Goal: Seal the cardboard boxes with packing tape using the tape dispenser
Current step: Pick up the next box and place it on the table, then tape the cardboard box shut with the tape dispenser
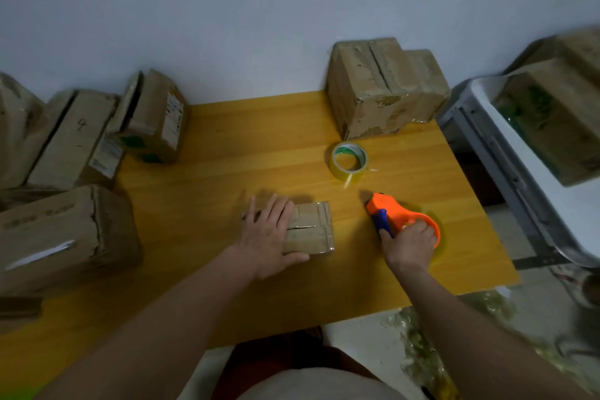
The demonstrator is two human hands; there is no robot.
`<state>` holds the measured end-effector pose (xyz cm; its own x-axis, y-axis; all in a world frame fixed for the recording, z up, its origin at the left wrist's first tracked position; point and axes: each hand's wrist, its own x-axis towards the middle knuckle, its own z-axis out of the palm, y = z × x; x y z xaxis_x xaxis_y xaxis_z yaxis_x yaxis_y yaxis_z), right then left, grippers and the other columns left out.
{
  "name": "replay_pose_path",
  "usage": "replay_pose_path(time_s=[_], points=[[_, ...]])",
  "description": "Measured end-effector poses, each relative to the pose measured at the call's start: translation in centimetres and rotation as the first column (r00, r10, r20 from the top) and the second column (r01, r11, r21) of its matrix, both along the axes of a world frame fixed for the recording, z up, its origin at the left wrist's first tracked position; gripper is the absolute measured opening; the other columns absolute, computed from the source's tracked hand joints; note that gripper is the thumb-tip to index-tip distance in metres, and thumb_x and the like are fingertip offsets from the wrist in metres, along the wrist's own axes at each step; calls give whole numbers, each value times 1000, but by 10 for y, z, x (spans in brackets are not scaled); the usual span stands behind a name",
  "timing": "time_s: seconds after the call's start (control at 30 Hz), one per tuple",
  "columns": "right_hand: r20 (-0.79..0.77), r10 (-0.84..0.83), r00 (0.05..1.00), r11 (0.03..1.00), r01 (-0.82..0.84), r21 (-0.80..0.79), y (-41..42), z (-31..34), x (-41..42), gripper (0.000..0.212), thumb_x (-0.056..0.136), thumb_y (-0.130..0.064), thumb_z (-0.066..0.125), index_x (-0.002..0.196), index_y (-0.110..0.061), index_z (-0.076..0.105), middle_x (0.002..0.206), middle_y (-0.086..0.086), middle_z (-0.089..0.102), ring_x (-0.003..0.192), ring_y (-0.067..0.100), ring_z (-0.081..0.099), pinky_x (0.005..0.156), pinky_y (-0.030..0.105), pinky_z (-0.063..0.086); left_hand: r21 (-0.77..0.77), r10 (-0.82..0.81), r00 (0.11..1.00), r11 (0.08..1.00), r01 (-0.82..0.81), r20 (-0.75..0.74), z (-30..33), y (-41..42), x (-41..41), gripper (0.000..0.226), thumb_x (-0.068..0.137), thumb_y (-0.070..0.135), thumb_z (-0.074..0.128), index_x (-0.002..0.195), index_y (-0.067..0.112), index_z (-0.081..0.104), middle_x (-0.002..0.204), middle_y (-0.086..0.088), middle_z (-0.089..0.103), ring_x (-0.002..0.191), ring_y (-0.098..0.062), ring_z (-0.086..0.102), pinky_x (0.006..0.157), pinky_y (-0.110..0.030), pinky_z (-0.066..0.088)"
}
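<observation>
A small flat cardboard box (313, 227) lies in the middle of the yellow wooden table (246, 140), its top seam showing. My left hand (269, 234) rests flat on the box's left half, fingers spread and thumb along its near edge. To the right, my right hand (409, 243) grips the orange tape dispenser (389, 208) with its blue part, which rests on the table apart from the box. A loose roll of clear tape (349, 162) lies flat behind the dispenser.
A big worn carton (383, 88) stands at the table's back right. Several cartons (78, 140) crowd the left side, one large (61, 237) near the front left. A grey-white rack (506, 146) holding more boxes stands to the right. Crumpled plastic (422, 351) lies on the floor.
</observation>
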<state>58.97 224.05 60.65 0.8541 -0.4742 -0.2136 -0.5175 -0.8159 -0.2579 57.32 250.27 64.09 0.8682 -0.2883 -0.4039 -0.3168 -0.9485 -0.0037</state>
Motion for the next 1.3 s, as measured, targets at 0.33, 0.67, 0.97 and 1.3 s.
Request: replay_pose_path(time_s=[0.33,0.67,0.97,1.3], points=[[-136,252,958,961,-232,148,-17,21,1,27,88,-28,66,98,-5,56,92,17,64,92,38,60,70,38,42,-148,79,995,987,-68,66,-13,5,-4,99,72,78,-13,153,22,-10,163,2,-3,149,-21,-7,115,-58,-14],[-34,525,851,419,-223,880,20,138,30,13,89,-7,61,102,-5,64,97,9,67,87,19,62,75,25,47,-453,450,889,813,-367,87,-13,5,-9,95,71,72,63,145,20,35,142,-7,31,132,-25,25,112,-40,25],[-148,648,747,420,-189,888,46,153,53,46,64,-19,70,107,-1,65,100,11,68,89,20,64,75,26,52,-618,669,739,547,-564,-81,-14,11,-15,89,63,56,82,133,16,46,147,-9,22,138,-27,17,114,-35,23],[-201,738,645,370,-137,919,62,142,67,33,68,-14,72,99,-5,68,90,5,74,79,14,70,71,23,57,-743,781,366,-180,-645,-507,24,34,-14,20,96,10,55,113,5,63,117,-16,64,104,-27,62,93,-36,50]])
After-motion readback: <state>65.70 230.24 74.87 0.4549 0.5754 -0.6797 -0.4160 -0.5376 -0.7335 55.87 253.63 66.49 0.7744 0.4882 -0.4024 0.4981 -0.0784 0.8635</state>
